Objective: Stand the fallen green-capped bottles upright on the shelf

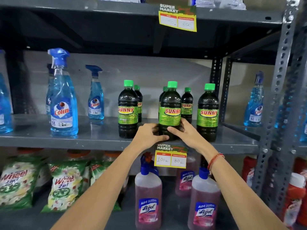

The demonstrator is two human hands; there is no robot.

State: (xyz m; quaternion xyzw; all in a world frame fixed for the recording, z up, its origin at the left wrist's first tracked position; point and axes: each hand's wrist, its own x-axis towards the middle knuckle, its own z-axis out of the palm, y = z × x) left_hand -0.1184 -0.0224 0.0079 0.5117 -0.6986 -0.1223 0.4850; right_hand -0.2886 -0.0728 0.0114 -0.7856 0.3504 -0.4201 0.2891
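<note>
Several dark green-capped bottles with green "SUNNY" labels stand upright on the grey middle shelf (99, 140). The front middle bottle (170, 110) is upright near the shelf's front edge, and both my hands hold its lower part: my left hand (150, 135) on its left side, my right hand (184, 131) on its right. Another front bottle (127, 110) stands to the left and one (208, 113) to the right. Three more bottles stand behind them, partly hidden. No bottle lies on its side in view.
Blue Colin spray bottles (64, 103) stand at the shelf's left, one more (254, 105) on the neighbouring rack at right. Below are Wheel detergent packs (63, 185) and pink Lizol bottles (147, 200). A yellow price tag (171, 156) hangs from the shelf edge. A perforated steel upright (274, 113) stands at right.
</note>
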